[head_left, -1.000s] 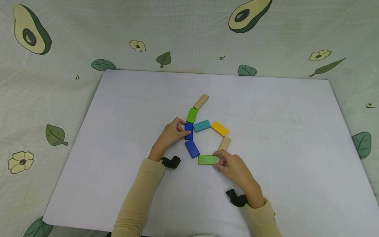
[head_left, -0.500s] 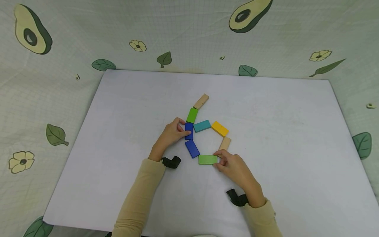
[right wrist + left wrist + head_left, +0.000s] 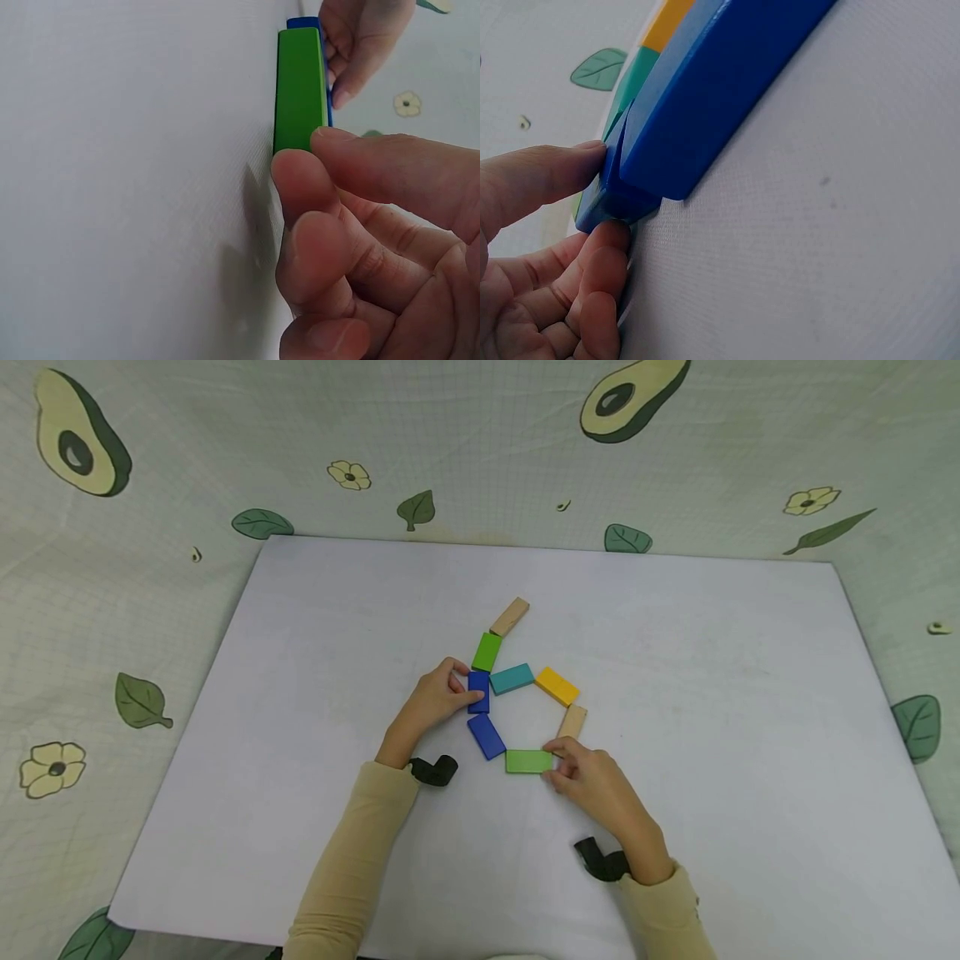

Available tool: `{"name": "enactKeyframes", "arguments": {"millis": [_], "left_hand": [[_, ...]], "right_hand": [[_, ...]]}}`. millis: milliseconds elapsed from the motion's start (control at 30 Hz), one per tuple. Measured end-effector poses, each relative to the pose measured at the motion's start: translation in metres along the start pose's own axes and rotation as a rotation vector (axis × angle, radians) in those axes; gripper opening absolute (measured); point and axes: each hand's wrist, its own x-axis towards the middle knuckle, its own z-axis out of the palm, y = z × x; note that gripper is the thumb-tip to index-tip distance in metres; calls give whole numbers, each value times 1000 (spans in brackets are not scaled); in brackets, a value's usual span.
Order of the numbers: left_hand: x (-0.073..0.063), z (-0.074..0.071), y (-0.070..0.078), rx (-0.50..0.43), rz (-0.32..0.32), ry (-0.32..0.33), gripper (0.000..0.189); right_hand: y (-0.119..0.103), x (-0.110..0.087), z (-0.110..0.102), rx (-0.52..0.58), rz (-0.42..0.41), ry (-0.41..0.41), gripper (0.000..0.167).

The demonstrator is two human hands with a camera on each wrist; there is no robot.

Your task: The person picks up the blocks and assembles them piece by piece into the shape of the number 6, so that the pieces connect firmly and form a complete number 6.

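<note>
Flat rectangular blocks form a ring with a short tail on the white table. My left hand (image 3: 438, 692) grips the upper blue block (image 3: 478, 703) at its left side; the thumb lies on it in the left wrist view. The lower blue block (image 3: 487, 737) leans away just below. At the ring's bottom, my right hand (image 3: 596, 781) pinches the right end of the light green block (image 3: 300, 90) between thumb and finger. A plain wooden block (image 3: 572, 722) rises from that corner, its lower end hidden behind the right fingers.
A teal block (image 3: 512, 679) and a yellow block (image 3: 557, 686) make the ring's top. The tail is a green block (image 3: 487, 652) and another wooden block (image 3: 510, 617). Black wrist-worn pieces (image 3: 433, 771) sit at both wrists. Patterned cloth (image 3: 480, 443) surrounds the table (image 3: 712, 693).
The light green block has shifted slightly right and away from the person, with the right hand on it. The wooden block beside it has moved slightly right. The left hand stays put.
</note>
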Motion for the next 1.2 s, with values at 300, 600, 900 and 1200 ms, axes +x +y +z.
{"name": "enactKeyframes", "arguments": {"millis": [300,600,900,1200], "left_hand": [[1,0,-1,7,3,1,46],[1,1,-1,6,3,11,46],[-3,4,-6,-6,-12,37,47],[-20,10,-6,15,-34,67,47]], "right_hand": [[-1,2,1,18,11,-3,30],[-1,3,1,13,21,-15,32],[1,2,1,39,14,-31,32],[2,1,0,64,15,-41,32]]}}
